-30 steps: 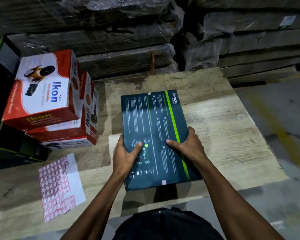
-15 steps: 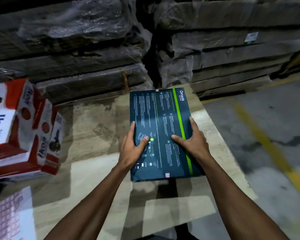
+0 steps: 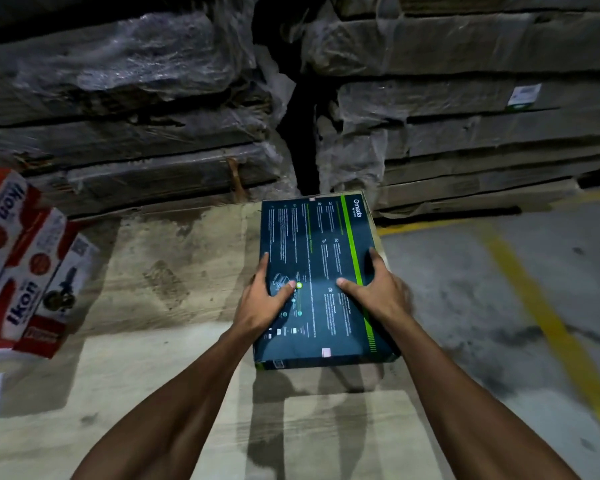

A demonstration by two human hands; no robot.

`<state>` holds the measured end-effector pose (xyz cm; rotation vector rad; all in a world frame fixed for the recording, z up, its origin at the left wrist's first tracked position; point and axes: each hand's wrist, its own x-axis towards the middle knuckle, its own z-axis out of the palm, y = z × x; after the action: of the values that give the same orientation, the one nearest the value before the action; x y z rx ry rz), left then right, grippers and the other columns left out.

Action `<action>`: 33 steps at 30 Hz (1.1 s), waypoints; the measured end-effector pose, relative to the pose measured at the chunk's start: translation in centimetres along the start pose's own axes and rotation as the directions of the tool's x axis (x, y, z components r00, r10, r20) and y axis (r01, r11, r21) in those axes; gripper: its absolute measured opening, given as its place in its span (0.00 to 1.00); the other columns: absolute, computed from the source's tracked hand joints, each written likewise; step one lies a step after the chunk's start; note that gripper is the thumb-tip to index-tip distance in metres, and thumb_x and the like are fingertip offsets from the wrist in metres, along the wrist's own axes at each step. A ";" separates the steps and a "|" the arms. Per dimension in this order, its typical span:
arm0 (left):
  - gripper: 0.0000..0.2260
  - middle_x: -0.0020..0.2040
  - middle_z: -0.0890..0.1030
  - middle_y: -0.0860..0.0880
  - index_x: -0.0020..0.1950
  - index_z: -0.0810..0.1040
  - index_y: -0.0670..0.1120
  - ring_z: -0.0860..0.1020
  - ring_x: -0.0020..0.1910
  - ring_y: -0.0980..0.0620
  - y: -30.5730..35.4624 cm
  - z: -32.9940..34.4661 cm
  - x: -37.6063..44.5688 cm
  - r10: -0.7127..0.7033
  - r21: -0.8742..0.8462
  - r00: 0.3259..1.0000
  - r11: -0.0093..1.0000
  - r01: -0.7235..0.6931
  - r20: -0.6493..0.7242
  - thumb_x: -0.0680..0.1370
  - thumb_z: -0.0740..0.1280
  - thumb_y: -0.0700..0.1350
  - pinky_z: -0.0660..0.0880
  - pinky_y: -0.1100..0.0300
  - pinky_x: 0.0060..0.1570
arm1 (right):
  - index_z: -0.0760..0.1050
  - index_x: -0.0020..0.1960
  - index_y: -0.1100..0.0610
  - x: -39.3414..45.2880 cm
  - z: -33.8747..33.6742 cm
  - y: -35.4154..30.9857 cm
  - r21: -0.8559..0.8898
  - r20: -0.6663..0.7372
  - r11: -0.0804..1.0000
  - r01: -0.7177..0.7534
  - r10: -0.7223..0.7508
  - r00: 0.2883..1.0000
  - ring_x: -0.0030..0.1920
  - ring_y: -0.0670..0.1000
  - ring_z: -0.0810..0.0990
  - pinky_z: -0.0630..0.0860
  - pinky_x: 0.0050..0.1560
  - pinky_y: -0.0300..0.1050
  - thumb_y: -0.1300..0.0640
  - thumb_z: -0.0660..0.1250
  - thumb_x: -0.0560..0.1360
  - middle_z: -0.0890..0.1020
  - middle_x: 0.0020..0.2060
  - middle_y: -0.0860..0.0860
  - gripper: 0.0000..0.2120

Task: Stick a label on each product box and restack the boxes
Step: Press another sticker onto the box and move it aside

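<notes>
Gripping a flat dark box (image 3: 321,268) with a green stripe and the word "Omada" printed on it, both hands hold it by its long sides over the right edge of the wooden platform (image 3: 160,271), with its far end toward the far right corner. The left hand (image 3: 262,303) wraps the box's left side, thumb laid on the printed top face, and the right hand (image 3: 378,292) clasps the right side the same way, thumb on top near the green stripe. A small pale label (image 3: 326,352) sits at the near edge of the box's top face. At the platform's left edge stand stacked red and white boxes (image 3: 25,271) marked "Ikon". Shrink-wrapped cartons (image 3: 136,98) rise behind the platform, and a yellow line (image 3: 548,320) runs along the concrete floor to the right.
</notes>
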<state>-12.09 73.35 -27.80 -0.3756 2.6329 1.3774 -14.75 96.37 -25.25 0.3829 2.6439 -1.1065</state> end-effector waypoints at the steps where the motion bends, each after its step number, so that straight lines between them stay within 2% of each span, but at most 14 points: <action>1: 0.41 0.78 0.59 0.50 0.78 0.46 0.61 0.62 0.74 0.46 0.0 0.4 0.1 -0.004 0.023 1.000 1.000 0.004 0.007 0.73 0.65 0.67 0.62 0.43 0.71 | 0.51 0.79 0.42 0.3 0.0 0.1 -0.011 0.013 1.000 -0.011 0.011 1.000 0.68 0.61 0.71 0.69 0.65 0.52 0.35 0.72 0.69 0.72 0.70 0.57 0.46; 4: 0.42 0.79 0.57 0.51 0.77 0.43 0.63 0.63 0.74 0.45 0.1 1.1 0.3 -0.030 0.076 0.999 0.997 0.028 0.020 0.69 0.61 0.73 0.63 0.43 0.71 | 0.49 0.80 0.43 1.1 0.5 0.6 -0.049 0.040 0.999 -0.018 0.020 0.999 0.68 0.61 0.71 0.69 0.65 0.52 0.35 0.71 0.70 0.72 0.69 0.58 0.47; 8: 0.39 0.79 0.56 0.49 0.77 0.41 0.64 0.64 0.73 0.42 0.5 1.4 1.2 -0.035 0.176 0.999 0.984 0.033 0.007 0.74 0.61 0.69 0.65 0.42 0.69 | 0.49 0.80 0.44 2.1 0.6 0.5 -0.073 0.031 0.997 -0.014 0.017 0.999 0.68 0.62 0.70 0.70 0.65 0.54 0.35 0.70 0.71 0.72 0.68 0.60 0.46; 18: 0.39 0.79 0.53 0.46 0.77 0.40 0.61 0.58 0.75 0.41 1.7 0.6 3.9 -0.101 0.377 0.993 0.923 0.073 0.055 0.73 0.54 0.73 0.59 0.42 0.72 | 0.51 0.79 0.41 4.3 0.1 -1.2 -0.030 0.051 0.998 -0.051 0.053 0.997 0.70 0.65 0.67 0.66 0.69 0.60 0.40 0.70 0.73 0.64 0.73 0.59 0.41; 21: 0.37 0.78 0.57 0.44 0.79 0.43 0.57 0.60 0.74 0.40 2.5 0.6 3.5 -0.083 0.456 0.996 0.888 0.068 0.012 0.77 0.55 0.69 0.61 0.44 0.70 | 0.54 0.78 0.43 3.9 0.2 -1.7 -0.059 0.035 0.997 -0.046 0.048 0.998 0.71 0.64 0.66 0.65 0.71 0.60 0.41 0.68 0.75 0.60 0.75 0.58 0.37; 24: 0.32 0.77 0.60 0.43 0.79 0.47 0.53 0.63 0.73 0.41 2.8 0.6 1.7 -0.046 0.503 0.999 0.863 0.051 -0.021 0.80 0.54 0.64 0.62 0.46 0.70 | 0.60 0.76 0.46 2.2 0.7 -2.1 -0.255 -0.049 0.967 0.002 -0.015 0.999 0.72 0.62 0.65 0.61 0.71 0.57 0.41 0.64 0.78 0.61 0.74 0.59 0.30; 27: 0.30 0.76 0.62 0.44 0.79 0.51 0.51 0.63 0.73 0.43 1.7 0.4 -1.2 -0.008 0.508 0.999 0.861 0.027 -0.040 0.81 0.54 0.62 0.61 0.46 0.71 | 0.65 0.73 0.49 -0.5 1.8 -1.9 -0.410 -0.108 0.910 0.053 -0.106 0.988 0.74 0.59 0.59 0.54 0.74 0.56 0.43 0.61 0.79 0.59 0.76 0.58 0.25; 30: 0.26 0.74 0.66 0.46 0.77 0.59 0.50 0.66 0.71 0.46 -0.1 0.0 -5.4 0.034 0.509 0.994 0.860 0.024 -0.104 0.81 0.55 0.59 0.64 0.50 0.69 | 0.69 0.71 0.50 -4.5 3.8 -2.2 -0.439 -0.064 0.883 0.165 -0.214 0.975 0.75 0.57 0.58 0.53 0.75 0.56 0.44 0.61 0.78 0.62 0.75 0.56 0.23; 33: 0.24 0.74 0.67 0.46 0.75 0.65 0.48 0.65 0.72 0.47 -2.8 -0.7 -10.0 0.020 0.515 0.983 0.853 0.079 -0.184 0.82 0.56 0.57 0.62 0.53 0.70 | 0.69 0.71 0.50 -9.0 6.3 -3.3 -0.399 0.028 0.869 0.291 -0.306 0.952 0.76 0.54 0.57 0.49 0.76 0.53 0.45 0.62 0.79 0.64 0.75 0.54 0.22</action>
<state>-1.72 72.74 -27.12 -0.4788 2.9858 0.5855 -6.67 88.35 -24.47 -0.0949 2.9352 -0.5986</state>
